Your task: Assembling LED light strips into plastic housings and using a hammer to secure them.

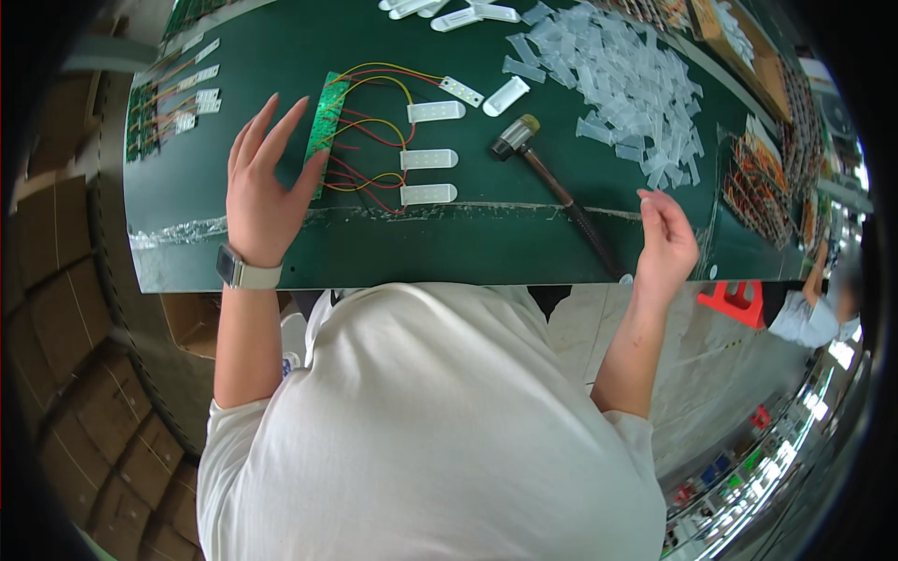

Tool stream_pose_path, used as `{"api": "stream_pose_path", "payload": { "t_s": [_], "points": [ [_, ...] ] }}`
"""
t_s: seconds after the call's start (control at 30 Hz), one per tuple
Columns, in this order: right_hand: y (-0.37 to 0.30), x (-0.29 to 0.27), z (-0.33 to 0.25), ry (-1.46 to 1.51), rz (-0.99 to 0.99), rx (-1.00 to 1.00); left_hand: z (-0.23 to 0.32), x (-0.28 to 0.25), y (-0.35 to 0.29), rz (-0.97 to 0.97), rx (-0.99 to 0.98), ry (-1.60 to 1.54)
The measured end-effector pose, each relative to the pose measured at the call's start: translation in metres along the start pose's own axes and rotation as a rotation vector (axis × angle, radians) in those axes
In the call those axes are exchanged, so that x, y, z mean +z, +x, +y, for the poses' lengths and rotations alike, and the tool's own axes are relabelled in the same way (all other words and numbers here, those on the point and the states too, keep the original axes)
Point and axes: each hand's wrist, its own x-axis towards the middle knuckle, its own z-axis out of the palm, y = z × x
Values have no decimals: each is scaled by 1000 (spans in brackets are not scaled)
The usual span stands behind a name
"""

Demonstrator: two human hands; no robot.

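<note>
My left hand [265, 187] is open, fingers spread, with its thumb against or just over a green circuit board [326, 117]. Red and yellow wires run from this board to several small LED strips. One strip [461, 91] is bare; the others sit in white covers [428, 159]. A loose white cover [506, 96] lies beside the bare strip. My right hand [668, 238] hovers by the table's front edge, fingers bunched in a pinch; whatever they may hold is too small to tell. Between my hands lies a mallet [561, 192], handle toward me.
Clear plastic pieces [627, 84] are heaped at the back right. More white covers [475, 16] lie at the back. Wired boards [145, 117] rest at the left, and wire bundles [758, 187] at the right. A red stool [734, 304] and another person [812, 316] are beyond.
</note>
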Motion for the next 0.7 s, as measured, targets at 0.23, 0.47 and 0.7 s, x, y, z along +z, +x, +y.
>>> {"api": "stream_pose_path", "payload": {
  "t_s": [0.23, 0.47, 0.7],
  "points": [
    [15, 19, -38, 852, -66, 351, -12, -9, -8, -33, -58, -69],
    [16, 20, -60, 904, -155, 363, -11, -7, -6, -61, -58, -59],
    [7, 24, -65, 956, -237, 338, 19, -13, 0, -6, -34, -35]
  ]
}}
